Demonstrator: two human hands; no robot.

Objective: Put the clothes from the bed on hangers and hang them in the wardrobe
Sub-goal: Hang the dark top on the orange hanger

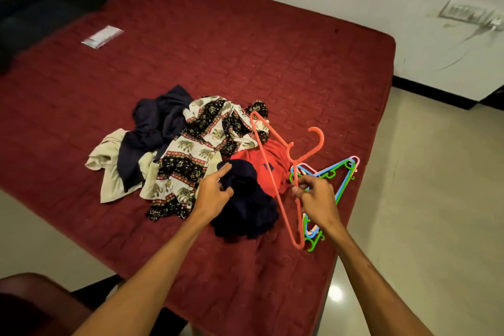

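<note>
The right hand (pixel 313 196) holds the orange hanger (pixel 266 161) in curled fingers, above the clothes (pixel 191 150) heaped on the bed (pixel 245 49). The left hand (pixel 214 191) touches a navy garment (pixel 245 210), index finger straight; if it grips, I cannot tell. More hangers (pixel 343 174) lie beside.

Bed (pixel 259 49) bare from 9 to 1 o'clock, bar a packet (pixel 102 36) at 10. Clothes pile (pixel 191 150) fills centre; hanger stack (pixel 344 181) at its 4 o'clock, by bed edge. Red hanger (pixel 286 213), in R hand (pixel 313 196), slants across the gap betw. them. Near bed strip at 6 o'clock bare; floor (pixel 436 199) open at 3.
</note>
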